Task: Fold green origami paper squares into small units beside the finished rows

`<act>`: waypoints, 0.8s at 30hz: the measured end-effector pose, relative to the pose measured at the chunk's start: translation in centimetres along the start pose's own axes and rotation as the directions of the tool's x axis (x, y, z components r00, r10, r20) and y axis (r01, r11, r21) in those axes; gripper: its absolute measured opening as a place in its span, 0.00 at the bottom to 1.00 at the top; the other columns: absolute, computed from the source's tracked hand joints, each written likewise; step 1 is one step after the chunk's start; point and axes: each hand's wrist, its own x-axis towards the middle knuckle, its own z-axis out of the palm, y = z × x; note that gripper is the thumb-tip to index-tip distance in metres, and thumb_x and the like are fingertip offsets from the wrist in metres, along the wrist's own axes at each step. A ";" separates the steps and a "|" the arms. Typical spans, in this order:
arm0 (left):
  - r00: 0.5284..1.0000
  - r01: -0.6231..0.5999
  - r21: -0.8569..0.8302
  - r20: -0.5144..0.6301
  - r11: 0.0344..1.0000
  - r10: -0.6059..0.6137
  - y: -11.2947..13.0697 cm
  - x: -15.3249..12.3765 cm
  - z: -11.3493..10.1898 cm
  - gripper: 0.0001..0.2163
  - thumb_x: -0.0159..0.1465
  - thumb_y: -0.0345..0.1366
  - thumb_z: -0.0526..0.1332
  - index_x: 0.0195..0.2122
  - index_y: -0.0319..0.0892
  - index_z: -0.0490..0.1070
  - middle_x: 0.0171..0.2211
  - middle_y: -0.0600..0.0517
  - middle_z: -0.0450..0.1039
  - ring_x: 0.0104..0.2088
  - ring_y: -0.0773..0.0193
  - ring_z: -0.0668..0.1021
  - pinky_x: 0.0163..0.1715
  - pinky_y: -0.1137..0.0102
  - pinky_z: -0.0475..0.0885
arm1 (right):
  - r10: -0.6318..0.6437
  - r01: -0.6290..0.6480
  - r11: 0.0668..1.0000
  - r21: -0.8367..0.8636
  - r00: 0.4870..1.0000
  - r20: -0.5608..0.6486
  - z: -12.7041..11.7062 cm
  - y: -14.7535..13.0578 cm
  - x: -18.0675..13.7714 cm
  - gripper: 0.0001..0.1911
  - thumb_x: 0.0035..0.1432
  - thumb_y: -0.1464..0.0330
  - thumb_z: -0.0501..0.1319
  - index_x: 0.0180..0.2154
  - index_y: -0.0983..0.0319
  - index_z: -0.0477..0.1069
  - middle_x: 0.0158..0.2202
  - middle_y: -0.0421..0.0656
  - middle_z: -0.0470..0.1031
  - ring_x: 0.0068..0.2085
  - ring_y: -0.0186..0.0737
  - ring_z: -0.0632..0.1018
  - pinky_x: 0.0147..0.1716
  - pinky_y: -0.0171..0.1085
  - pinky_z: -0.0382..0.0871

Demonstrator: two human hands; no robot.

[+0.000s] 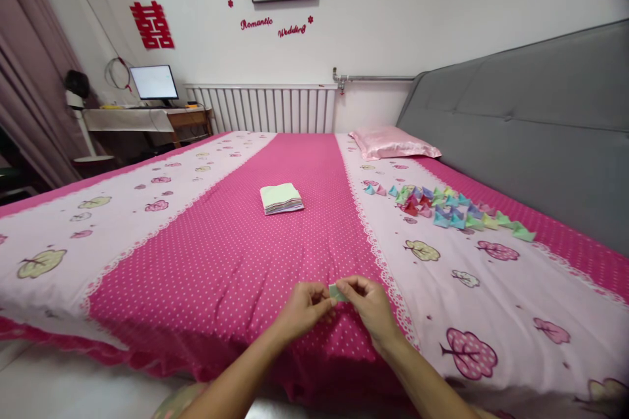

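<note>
Just above the near edge of the bed, my left hand and my right hand pinch a small folded piece of pale green paper between them. Fingers cover much of it, so its full shape is hidden. Beyond my hands, a stack of square paper sheets lies on the pink dotted strip, a pale yellow-green sheet on top. To the right, several folded paper boats in blue, green, red, pink and yellow sit grouped on the bedspread.
The bed has a pink patterned cover. A pink pillow lies at the far right, against the grey headboard. At the back left stand a desk with a monitor and a white fan stand. A radiator lines the wall.
</note>
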 end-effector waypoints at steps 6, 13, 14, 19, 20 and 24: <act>1.000 -0.004 0.035 -0.008 0.999 0.005 -0.1 0.0 -0.1 0.13 0.55 0.42 0.59 0.23 0.37 0.66 0.19 0.52 0.68 0.20 0.69 0.70 0.22 0.74 0.63 | 0.008 -0.008 1.000 0.007 1.000 0.001 0.0 -0.1 0.0 0.15 0.46 0.59 0.63 0.28 0.65 0.74 0.26 0.44 0.75 0.30 0.39 0.73 0.32 0.36 0.66; 0.999 -0.018 0.086 -0.035 0.996 0.021 0.0 0.0 0.0 0.13 0.55 0.41 0.58 0.21 0.36 0.66 0.17 0.54 0.66 0.19 0.71 0.68 0.19 0.75 0.60 | -0.002 0.002 1.000 0.003 1.000 0.001 -0.1 -0.1 0.0 0.14 0.47 0.59 0.63 0.28 0.65 0.73 0.27 0.44 0.75 0.30 0.38 0.73 0.32 0.36 0.66; 0.999 -0.016 0.086 -0.039 0.996 0.020 0.1 0.0 0.0 0.13 0.55 0.41 0.58 0.21 0.36 0.66 0.17 0.54 0.66 0.18 0.71 0.68 0.19 0.75 0.59 | -0.001 0.001 1.000 0.003 1.000 -0.001 0.0 0.0 0.1 0.14 0.46 0.59 0.63 0.28 0.65 0.73 0.27 0.44 0.75 0.30 0.39 0.73 0.32 0.36 0.66; 0.999 0.011 0.018 -0.036 1.000 -0.010 0.4 0.1 -0.1 0.13 0.55 0.42 0.59 0.22 0.36 0.66 0.18 0.53 0.68 0.20 0.70 0.70 0.22 0.74 0.63 | 0.022 -0.022 1.000 0.022 1.000 0.007 0.2 -0.2 -0.1 0.15 0.46 0.59 0.63 0.29 0.65 0.73 0.28 0.44 0.75 0.32 0.39 0.73 0.34 0.36 0.66; 0.999 0.016 -0.001 -0.042 1.000 -0.016 0.6 0.1 -0.1 0.13 0.55 0.42 0.59 0.22 0.36 0.66 0.19 0.53 0.68 0.20 0.70 0.70 0.23 0.74 0.64 | 0.031 -0.032 0.999 0.034 0.999 0.015 0.2 -0.4 -0.1 0.15 0.45 0.59 0.63 0.30 0.65 0.73 0.28 0.44 0.75 0.31 0.39 0.73 0.34 0.36 0.66; 0.997 0.020 -0.063 -0.074 0.998 -0.025 0.9 0.1 -0.3 0.12 0.54 0.41 0.60 0.22 0.36 0.66 0.18 0.53 0.68 0.20 0.70 0.71 0.22 0.73 0.65 | 0.065 -0.068 0.995 0.067 0.996 0.057 0.4 -0.7 -0.2 0.14 0.46 0.59 0.63 0.31 0.64 0.74 0.26 0.41 0.74 0.26 0.34 0.71 0.27 0.32 0.63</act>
